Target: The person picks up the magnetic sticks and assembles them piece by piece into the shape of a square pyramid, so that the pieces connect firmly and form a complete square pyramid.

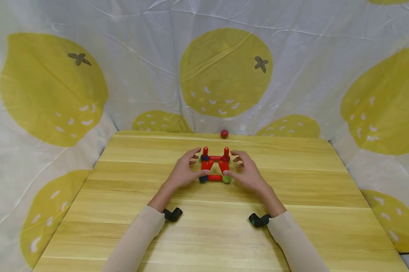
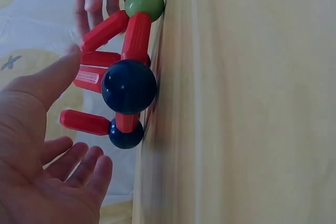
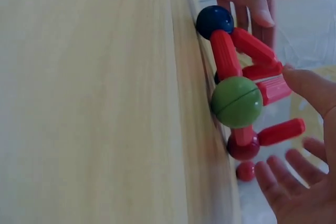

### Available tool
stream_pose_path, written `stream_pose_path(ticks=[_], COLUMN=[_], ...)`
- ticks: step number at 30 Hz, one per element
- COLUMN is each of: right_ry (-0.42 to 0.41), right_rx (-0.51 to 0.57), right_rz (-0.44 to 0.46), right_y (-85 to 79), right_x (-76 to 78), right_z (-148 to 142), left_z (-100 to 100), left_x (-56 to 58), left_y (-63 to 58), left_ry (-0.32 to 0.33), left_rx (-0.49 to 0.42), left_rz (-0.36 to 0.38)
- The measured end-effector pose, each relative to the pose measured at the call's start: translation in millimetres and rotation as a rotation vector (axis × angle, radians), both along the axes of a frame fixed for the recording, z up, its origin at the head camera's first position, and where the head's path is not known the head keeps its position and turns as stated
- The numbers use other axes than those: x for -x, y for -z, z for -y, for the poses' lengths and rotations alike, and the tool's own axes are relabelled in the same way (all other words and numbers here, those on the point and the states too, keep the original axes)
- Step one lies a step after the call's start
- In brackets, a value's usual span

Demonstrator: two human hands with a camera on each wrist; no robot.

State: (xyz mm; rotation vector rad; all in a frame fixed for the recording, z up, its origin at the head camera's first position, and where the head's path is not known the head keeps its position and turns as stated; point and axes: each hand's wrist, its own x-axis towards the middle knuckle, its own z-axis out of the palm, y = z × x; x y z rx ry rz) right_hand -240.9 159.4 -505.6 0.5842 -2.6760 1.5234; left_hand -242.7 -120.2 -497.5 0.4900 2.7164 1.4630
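Observation:
A small frame of red rods [image 1: 215, 177] joined by balls stands on the wooden table [image 1: 204, 234]. Its near corners are a dark blue ball [image 2: 128, 86] on the left and a green ball [image 3: 236, 102] on the right. Two red rods stand upright at its far corners. My left hand [image 1: 190, 168] cups the frame's left side, its thumb tip against the near rods and its fingers loosely spread. My right hand [image 1: 242, 168] mirrors it on the right side, thumb by the green ball [image 1: 226, 179]. Neither hand closes round a piece.
A loose red ball [image 1: 224, 133] lies at the table's far edge, behind the frame. A white cloth with large yellow lemons [image 1: 224, 71] hangs behind and beside the table. Black wrist cameras [image 1: 172, 214] sit at both sleeves.

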Motion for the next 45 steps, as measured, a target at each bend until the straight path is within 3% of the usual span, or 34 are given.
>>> stream_pose_path(ticks=[5,10,17,37,42,45], right_ry=[-0.073,-0.100,-0.141,-0.179,-0.146,-0.127], right_rx=[0.000,-0.011,-0.014,-0.133,-0.034,0.067], right_rz=[0.036,0.075,0.047,-0.035,-0.008,0.005], right_y=[3.9,5.2,6.3,10.3,9.3,10.9], right_x=[5.2,3.8,1.2,-6.3,-5.8,-3.7], right_z=[5.1,8.8,7.8,6.7,7.9,8.7], left_z=[-2.8,-4.2,-2.7,-3.1,-3.0,-2.7], left_x=[1.8,2.5,2.2,-3.2,-2.5,-2.0], left_y=[1.6,6.3,8.8,7.0,7.1,8.4], left_ry=[0.035,0.074,0.123,0.152,0.142,0.116], left_rx=[0.082,0.091,0.044,0.111,0.106,0.045], left_rz=[0.033,0.031,-0.001,-0.054,-0.049,-0.029])
